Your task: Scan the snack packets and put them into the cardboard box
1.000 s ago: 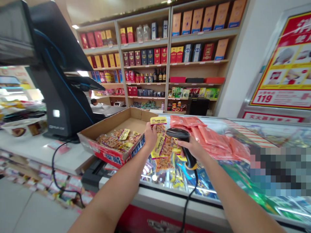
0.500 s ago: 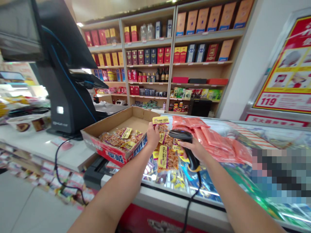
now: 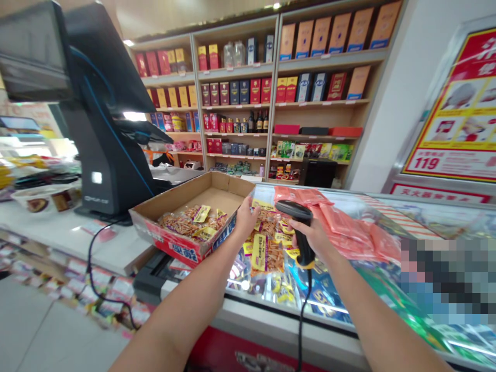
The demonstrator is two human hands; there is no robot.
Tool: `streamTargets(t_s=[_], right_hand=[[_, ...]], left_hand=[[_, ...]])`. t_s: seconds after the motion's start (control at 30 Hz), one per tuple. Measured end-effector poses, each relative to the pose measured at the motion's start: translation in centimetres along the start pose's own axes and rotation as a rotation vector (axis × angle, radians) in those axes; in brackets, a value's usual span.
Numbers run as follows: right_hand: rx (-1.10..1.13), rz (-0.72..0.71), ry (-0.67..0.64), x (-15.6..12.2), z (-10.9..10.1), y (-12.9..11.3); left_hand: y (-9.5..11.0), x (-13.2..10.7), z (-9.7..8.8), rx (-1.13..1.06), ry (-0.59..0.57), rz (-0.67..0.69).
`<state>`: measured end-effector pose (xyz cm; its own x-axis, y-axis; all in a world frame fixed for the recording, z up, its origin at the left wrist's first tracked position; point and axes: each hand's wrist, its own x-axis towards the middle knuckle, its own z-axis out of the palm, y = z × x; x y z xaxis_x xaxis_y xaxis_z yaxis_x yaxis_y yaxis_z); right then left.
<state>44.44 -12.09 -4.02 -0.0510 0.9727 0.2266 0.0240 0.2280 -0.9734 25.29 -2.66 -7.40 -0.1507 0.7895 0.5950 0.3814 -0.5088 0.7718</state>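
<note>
I observe a shop counter: a white counter top (image 3: 120, 248) meets a glass-topped freezer (image 3: 279, 323), with wooden shelves (image 3: 236, 103) of boxes behind. A black till screen (image 3: 104, 155) stands left of an open cardboard tray (image 3: 201, 194) of snack packets (image 3: 182, 222). More glossy packets (image 3: 267, 253) lie on the glass. The right hand (image 3: 313, 238) wraps a corded barcode scanner (image 3: 298, 209). The left hand (image 3: 246, 219), fingers curled, is just beside the tray; whether it pinches a packet I cannot tell.
</note>
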Motion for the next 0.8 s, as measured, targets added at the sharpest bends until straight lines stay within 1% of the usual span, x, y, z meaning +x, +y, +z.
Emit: streamTargets(t_s=[0.07, 0.13, 0.2, 0.27, 0.33, 0.4, 0.47, 0.53, 0.6, 0.67, 0.7, 0.73, 0.8], right_hand=[[-0.011, 0.019, 0.017, 0.0, 0.0, -0.2], [-0.004, 0.023, 0.037, 0.0, 0.0, -0.4], [0.008, 0.018, 0.047, -0.1, 0.2, -0.6], [0.009, 0.017, 0.052, -0.2, 0.3, -0.8], [0.005, 0.022, 0.057, -0.3, 0.4, -1.0], [0.008, 0.022, 0.059, -0.4, 0.4, -1.1], [0.019, 0.017, 0.058, -0.4, 0.4, -1.1], [0.029, 0.009, 0.056, -0.4, 0.5, -1.1], [0.027, 0.002, 0.045, -0.4, 0.5, -1.1], [0.023, -0.005, 0.033, -0.4, 0.5, -1.0], [0.023, -0.011, 0.032, -0.4, 0.5, -1.0], [0.023, -0.015, 0.033, -0.4, 0.5, -1.0], [0.025, -0.018, 0.038, -0.4, 0.5, -1.1]], left_hand=[[-0.3, 0.0, 0.1, 0.095, 0.017, 0.038], [-0.2, -0.2, 0.1, 0.158, 0.021, 0.118], [0.7, -0.7, -0.2, 0.197, 0.008, 0.194], [2.4, -1.2, -1.0, 0.233, 0.012, 0.252], [4.8, -1.6, -2.2, 0.265, 0.038, 0.295], [7.3, -1.5, -3.9, 0.305, 0.038, 0.313], [9.4, -0.6, -6.0, 0.391, -0.035, 0.281], [10.6, 1.2, -8.0, 0.547, -0.156, 0.199], [10.5, 3.6, -9.6, 0.721, -0.267, 0.1], [9.2, 5.9, -10.8, 0.817, -0.334, 0.004], [8.2, 6.8, -11.1, 0.818, -0.346, -0.059], [7.1, 7.5, -11.4, 0.777, -0.338, -0.126], [4.7, 7.9, -11.6, 0.558, -0.234, -0.211]])
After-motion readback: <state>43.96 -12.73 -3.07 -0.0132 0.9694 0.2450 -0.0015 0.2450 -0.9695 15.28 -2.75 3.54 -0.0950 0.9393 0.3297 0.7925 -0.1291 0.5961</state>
